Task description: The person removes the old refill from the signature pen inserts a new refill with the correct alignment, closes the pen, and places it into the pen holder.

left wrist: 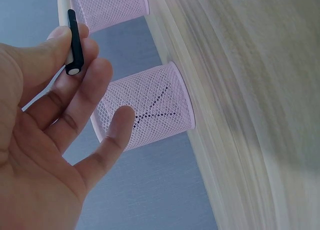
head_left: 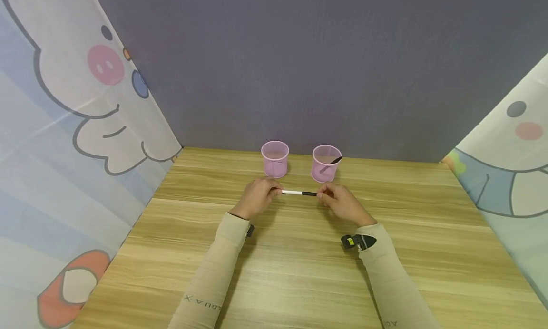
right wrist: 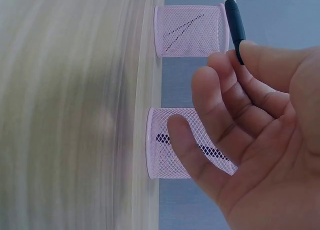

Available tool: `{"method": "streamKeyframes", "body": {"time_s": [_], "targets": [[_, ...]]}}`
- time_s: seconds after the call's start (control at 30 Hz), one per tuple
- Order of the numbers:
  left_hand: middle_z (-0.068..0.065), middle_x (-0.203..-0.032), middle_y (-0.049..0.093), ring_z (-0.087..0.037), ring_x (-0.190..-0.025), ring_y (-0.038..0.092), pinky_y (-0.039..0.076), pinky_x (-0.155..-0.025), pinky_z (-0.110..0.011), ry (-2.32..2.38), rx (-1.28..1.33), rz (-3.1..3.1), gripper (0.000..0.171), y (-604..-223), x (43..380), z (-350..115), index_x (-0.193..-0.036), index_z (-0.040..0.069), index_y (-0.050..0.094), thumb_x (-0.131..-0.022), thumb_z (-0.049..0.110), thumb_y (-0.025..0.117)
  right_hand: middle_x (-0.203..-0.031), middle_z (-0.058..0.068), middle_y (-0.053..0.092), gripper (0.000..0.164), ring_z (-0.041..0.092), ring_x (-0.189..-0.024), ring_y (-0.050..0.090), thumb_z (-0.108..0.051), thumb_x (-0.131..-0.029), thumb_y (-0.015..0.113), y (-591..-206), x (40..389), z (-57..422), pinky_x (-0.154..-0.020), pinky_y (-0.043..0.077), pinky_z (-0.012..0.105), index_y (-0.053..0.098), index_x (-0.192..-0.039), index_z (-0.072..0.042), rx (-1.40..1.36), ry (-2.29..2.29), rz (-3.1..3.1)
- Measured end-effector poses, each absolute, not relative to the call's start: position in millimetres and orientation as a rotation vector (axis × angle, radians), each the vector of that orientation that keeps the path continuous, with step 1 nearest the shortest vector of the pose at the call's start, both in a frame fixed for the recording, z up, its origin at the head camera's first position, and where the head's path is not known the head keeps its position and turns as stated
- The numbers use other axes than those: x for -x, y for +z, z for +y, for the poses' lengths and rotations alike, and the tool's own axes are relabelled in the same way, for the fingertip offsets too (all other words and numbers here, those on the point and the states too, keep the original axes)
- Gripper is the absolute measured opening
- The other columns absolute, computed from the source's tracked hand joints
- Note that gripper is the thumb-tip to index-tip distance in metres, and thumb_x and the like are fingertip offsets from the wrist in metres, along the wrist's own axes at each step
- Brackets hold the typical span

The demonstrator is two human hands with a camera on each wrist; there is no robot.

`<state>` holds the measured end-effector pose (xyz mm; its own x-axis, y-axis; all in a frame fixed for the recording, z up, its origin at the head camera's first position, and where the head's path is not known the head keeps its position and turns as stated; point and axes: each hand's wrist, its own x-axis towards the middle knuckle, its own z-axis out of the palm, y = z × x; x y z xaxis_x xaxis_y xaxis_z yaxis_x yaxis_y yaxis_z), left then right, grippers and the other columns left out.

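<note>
A slim pen with a white barrel (head_left: 293, 192) and black grip section lies level between my two hands, above the wooden table. My left hand (head_left: 257, 197) pinches its clip end between thumb and fingertips; the black clip (left wrist: 75, 43) shows in the left wrist view. At the other end, thumb and fingers of my right hand (head_left: 344, 204) pinch the black part (right wrist: 234, 23), covering some of the tip. The remaining fingers of both hands are spread loosely. Just behind the hands stand two pink mesh cups, the left cup (head_left: 275, 169) and the right cup (head_left: 317, 169).
A black pen (head_left: 336, 160) leans in the right cup, its end above the rim. Thin dark lines show through the left cup's mesh (left wrist: 150, 125). A grey wall (head_left: 299, 72) closes the table's back edge; cartoon-printed curtains (head_left: 51, 167) hang at both sides.
</note>
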<state>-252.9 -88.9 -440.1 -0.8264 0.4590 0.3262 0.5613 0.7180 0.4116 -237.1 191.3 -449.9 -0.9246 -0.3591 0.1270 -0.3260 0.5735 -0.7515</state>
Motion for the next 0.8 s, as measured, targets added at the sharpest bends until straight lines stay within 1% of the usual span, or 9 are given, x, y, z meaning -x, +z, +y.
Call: {"method": "streamKeyframes", "body": {"time_s": [0.07, 0.3, 0.57, 0.8], "targets": [[-0.003, -0.096, 0.076, -0.020, -0.092, 0.072, 0.059, -0.083, -0.041, -0.751, 0.815, -2.727, 0.008, -439.8, 252.9, -88.7, -0.097, 0.011, 0.079, -0.093, 0.016, 0.074, -0.084, 0.010, 0.066, 0.010, 0.015, -0.073, 0.057, -0.011, -0.102, 0.062, -450.0, 237.2, 191.3, -0.063, 0.049, 0.025, 0.067, -0.101, -0.002, 0.598, -1.296, 2.759], [-0.003, -0.095, 0.076, -0.020, -0.090, 0.072, 0.059, -0.081, -0.041, -0.743, 0.815, -2.727, 0.008, -439.9, 253.2, -88.2, -0.096, 0.011, 0.080, -0.093, 0.016, 0.074, -0.089, 0.008, 0.069, 0.006, 0.015, -0.080, 0.060, -0.008, -0.099, 0.066, -448.7, 236.6, 190.4, -0.073, 0.050, 0.026, 0.066, -0.102, -0.003, 0.597, -1.288, 2.779], [-0.004, -0.095, 0.077, -0.020, -0.089, 0.072, 0.059, -0.081, -0.040, -0.752, 0.827, -2.714, 0.008, -439.9, 252.2, -88.5, -0.096, 0.010, 0.079, -0.093, 0.015, 0.074, -0.090, 0.008, 0.068, 0.005, 0.016, -0.082, 0.060, -0.008, -0.097, 0.067, -449.1, 236.7, 190.0, -0.076, 0.051, 0.028, 0.065, -0.100, -0.005, 0.589, -1.283, 2.795], [-0.003, -0.095, 0.076, -0.019, -0.088, 0.072, 0.059, -0.081, -0.040, -0.747, 0.826, -2.714, 0.008, -440.1, 251.9, -88.7, -0.097, 0.010, 0.080, -0.093, 0.015, 0.074, -0.090, 0.007, 0.068, 0.005, 0.016, -0.083, 0.060, -0.007, -0.097, 0.068, -449.7, 236.9, 190.4, -0.076, 0.050, 0.028, 0.065, -0.101, -0.006, 0.573, -1.289, 2.796]]}}
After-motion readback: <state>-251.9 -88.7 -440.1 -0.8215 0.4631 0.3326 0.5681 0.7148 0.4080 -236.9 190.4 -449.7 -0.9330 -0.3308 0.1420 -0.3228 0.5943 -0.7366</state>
